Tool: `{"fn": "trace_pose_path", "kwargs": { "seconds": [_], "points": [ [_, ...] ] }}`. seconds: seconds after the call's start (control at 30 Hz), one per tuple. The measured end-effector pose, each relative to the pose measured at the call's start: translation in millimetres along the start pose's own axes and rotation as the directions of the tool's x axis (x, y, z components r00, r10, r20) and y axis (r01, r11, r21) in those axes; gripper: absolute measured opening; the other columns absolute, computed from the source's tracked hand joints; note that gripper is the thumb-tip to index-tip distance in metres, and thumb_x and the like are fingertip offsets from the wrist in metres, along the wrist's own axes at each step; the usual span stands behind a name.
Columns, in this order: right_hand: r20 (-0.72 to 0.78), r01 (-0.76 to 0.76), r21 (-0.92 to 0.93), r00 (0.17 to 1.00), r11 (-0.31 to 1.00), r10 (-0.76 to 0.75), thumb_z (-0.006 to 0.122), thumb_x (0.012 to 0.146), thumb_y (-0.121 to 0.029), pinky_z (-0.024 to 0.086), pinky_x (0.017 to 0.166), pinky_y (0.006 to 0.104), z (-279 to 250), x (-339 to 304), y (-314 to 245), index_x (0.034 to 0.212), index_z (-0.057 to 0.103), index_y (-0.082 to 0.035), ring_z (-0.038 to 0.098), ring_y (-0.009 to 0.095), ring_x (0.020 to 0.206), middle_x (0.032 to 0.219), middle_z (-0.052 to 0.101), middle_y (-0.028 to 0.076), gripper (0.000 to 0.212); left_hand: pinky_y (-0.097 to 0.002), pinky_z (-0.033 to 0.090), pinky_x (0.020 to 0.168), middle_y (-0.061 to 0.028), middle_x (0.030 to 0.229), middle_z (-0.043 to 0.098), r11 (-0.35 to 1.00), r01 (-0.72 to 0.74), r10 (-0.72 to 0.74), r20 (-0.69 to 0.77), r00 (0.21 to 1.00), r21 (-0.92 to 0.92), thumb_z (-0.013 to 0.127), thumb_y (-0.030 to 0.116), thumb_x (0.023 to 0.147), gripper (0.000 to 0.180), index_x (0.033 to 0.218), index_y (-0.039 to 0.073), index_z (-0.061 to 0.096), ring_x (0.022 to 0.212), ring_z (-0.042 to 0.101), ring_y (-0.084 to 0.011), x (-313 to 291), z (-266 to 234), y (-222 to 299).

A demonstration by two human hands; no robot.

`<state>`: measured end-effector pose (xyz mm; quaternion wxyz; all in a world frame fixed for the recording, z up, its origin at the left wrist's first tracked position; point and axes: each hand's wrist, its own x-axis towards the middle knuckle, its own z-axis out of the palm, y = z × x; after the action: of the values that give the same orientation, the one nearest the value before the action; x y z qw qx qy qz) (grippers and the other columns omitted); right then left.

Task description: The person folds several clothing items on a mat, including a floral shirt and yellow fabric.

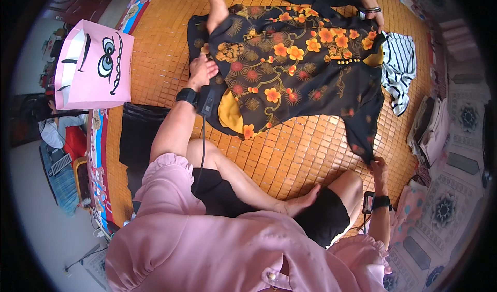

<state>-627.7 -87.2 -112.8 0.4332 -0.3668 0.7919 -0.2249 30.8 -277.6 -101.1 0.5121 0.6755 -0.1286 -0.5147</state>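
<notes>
A dark floral blouse [290,67] with orange blossoms and yellow lining lies spread on a tiled bamboo mat [290,160]. At its left edge, my left hand [203,70] rests with fingers stretched out against the cloth. My right hand [379,168] pinches the end of the sleeve hanging toward me. Another person's hands, one at the blouse's upper left [217,18] and one at its right collar side [376,20], reach in from the far side.
A pink paper bag [93,64] with a cartoon face stands at the left. Black folded cloth [142,131] lies nearer me. To the right are a striped garment [398,67] and a stack of folded clothes [432,129]. Farther left, someone sits near a laptop [59,163].
</notes>
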Motion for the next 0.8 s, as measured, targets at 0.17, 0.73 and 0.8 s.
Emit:
{"fn": "trace_pose_path", "kwargs": {
  "seconds": [0.17,0.73,0.8],
  "points": [
    [0.109,-0.079,-0.064,0.990,0.995,0.086,0.056,0.081,-0.018,0.043,0.053,0.0247,-11.6,-44.2,-6.0,0.097,0.058,-0.009,0.059,0.011,0.065,0.077,0.063,0.004,0.019,-0.0340,0.050,0.067,-0.0156,0.096,0.058,0.985,0.153,-0.164,0.168,0.972,0.082,0.052,0.047,0.083,0.057,0.113,0.000,0.040,0.081,0.059,-0.0225,-44.2,-2.5,-31.2],
    [0.121,0.212,0.534,0.939,0.819,-0.322,0.035,0.093,-0.041,0.035,0.094,0.0295,4.7,-200.9,104.0,0.125,0.042,-0.005,0.048,0.015,0.107,0.117,0.051,0.005,0.049,-0.0427,0.044,0.069,-0.0134,0.084,0.059,0.147,-0.469,0.317,0.407,0.857,0.871,0.051,0.025,0.081,0.019,0.079,0.007,0.056,0.080,0.056,-0.0331,-176.1,-6.4,-129.5],
    [0.297,-0.158,0.636,0.954,0.756,-0.050,0.037,0.091,-0.044,0.037,0.092,0.0295,-0.2,-206.8,105.0,0.123,0.044,-0.006,0.050,0.015,0.105,0.114,0.053,0.004,0.050,-0.0424,0.043,0.067,-0.0139,0.079,0.058,0.220,-0.573,0.548,0.386,0.742,0.790,0.052,0.025,0.081,0.020,0.077,0.006,0.055,0.076,0.055,-0.0332,-173.7,-11.2,-126.7]
  ]
}}
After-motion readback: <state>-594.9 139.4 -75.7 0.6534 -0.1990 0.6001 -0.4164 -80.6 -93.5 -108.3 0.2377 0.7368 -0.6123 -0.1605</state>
